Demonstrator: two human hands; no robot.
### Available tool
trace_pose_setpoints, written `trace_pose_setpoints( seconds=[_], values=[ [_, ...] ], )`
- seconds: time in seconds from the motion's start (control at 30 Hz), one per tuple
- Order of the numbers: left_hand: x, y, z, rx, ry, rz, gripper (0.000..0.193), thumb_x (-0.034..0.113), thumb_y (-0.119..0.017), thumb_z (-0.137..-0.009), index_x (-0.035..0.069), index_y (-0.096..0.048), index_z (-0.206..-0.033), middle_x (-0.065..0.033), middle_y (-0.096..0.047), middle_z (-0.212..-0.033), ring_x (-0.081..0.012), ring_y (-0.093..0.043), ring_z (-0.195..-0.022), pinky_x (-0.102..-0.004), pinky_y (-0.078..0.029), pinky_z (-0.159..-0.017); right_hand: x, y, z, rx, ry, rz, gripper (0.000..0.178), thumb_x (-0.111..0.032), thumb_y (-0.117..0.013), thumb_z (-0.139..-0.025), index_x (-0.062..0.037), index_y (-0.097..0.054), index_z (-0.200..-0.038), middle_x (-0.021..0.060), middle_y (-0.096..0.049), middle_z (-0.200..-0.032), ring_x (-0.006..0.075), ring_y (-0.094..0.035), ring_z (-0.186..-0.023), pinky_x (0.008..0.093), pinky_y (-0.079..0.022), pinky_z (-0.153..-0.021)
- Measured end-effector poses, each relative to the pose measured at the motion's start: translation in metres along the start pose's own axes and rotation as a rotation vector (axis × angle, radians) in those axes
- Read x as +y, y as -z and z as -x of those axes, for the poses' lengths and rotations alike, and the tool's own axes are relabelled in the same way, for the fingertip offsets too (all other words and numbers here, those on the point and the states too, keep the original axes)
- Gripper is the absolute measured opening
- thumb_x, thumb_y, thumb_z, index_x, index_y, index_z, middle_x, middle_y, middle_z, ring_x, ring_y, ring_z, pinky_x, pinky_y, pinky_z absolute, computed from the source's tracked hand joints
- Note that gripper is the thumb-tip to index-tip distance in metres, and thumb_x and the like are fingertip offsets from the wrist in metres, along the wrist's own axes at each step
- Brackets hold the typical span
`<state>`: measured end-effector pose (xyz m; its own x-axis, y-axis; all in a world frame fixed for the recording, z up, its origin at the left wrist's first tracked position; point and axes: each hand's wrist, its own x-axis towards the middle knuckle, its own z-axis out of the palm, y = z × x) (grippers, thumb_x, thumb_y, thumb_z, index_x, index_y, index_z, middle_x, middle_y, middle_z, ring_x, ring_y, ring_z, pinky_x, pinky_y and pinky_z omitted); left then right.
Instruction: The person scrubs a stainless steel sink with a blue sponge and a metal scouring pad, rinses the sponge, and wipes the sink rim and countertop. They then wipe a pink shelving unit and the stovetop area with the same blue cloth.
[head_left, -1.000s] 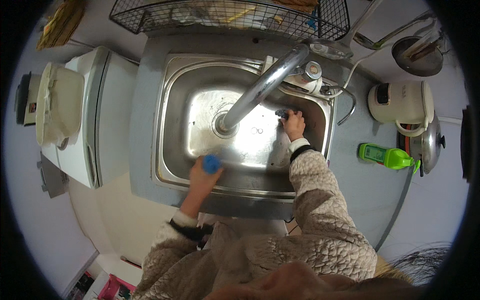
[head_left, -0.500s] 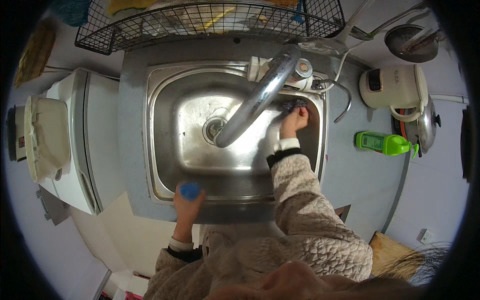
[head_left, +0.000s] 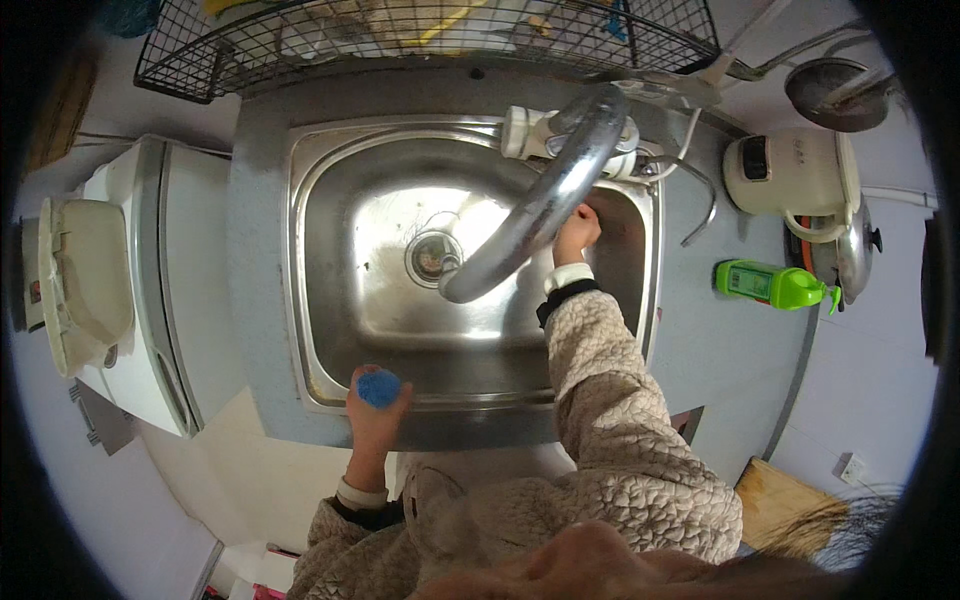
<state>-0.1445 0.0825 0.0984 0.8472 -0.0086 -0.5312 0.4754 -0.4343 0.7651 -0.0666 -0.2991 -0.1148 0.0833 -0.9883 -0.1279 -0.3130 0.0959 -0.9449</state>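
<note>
My left hand [head_left: 373, 420] is closed around a blue mesh scouring ball [head_left: 379, 388] at the sink's near left rim. My right hand [head_left: 577, 234] reaches into the stainless steel sink [head_left: 400, 355], against the right part of the basin. Its fingers are curled, partly behind the thick curved chrome faucet spout [head_left: 540, 215]. A dark wiry scourer showed at these fingers half a second ago; the spout now hides where it would be. Left of the spout's tip lies the round drain [head_left: 431, 257].
A black wire rack [head_left: 430, 45] runs behind the sink. On the right counter are a cream kettle [head_left: 800, 175], a green pump bottle [head_left: 770, 284] and a lidded pot [head_left: 858, 250]. A white appliance [head_left: 195, 290] stands left, with a cream tub [head_left: 95, 280] on it.
My right hand has moved left and slightly nearer, from the basin's right corner toward the spout. The dark scourer has gone out of sight. My left hand keeps the blue ball.
</note>
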Motion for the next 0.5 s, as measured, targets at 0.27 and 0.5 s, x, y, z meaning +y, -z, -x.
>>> trace_pose_setpoints(
  seconds=[0.27, 0.5],
  values=[
    [-0.004, 0.005, -0.005, 0.025, -0.12, -0.047, 0.041, 0.017, -0.074, -0.063, 0.004, -0.048, -0.092, -0.0058, -0.054, -0.071, -0.0148, -0.054, -0.062, -0.0287, -0.045, -0.057, 0.016, 0.054, -0.029, -0.822, 0.847, 1.094, 0.018, -0.012, -0.044, -0.081, -0.0066, -0.059, -0.09, 0.0074, -0.052, -0.104, 0.0253, -0.048, -0.1, 0.0391, -0.038, -0.088],
    [-0.012, 0.007, -0.01, -0.055, -0.051, -0.04, 0.042, 0.02, -0.074, -0.064, 0.005, -0.049, -0.094, -0.0077, -0.055, -0.075, -0.0163, -0.055, -0.067, -0.0302, -0.046, -0.063, 0.003, 0.069, -0.057, -1.055, 1.274, 1.969, 0.036, -0.022, -0.037, -0.089, -0.0095, -0.048, -0.12, 0.0074, -0.045, -0.128, 0.0217, -0.037, -0.121, 0.0373, -0.023, -0.101]
  ],
)
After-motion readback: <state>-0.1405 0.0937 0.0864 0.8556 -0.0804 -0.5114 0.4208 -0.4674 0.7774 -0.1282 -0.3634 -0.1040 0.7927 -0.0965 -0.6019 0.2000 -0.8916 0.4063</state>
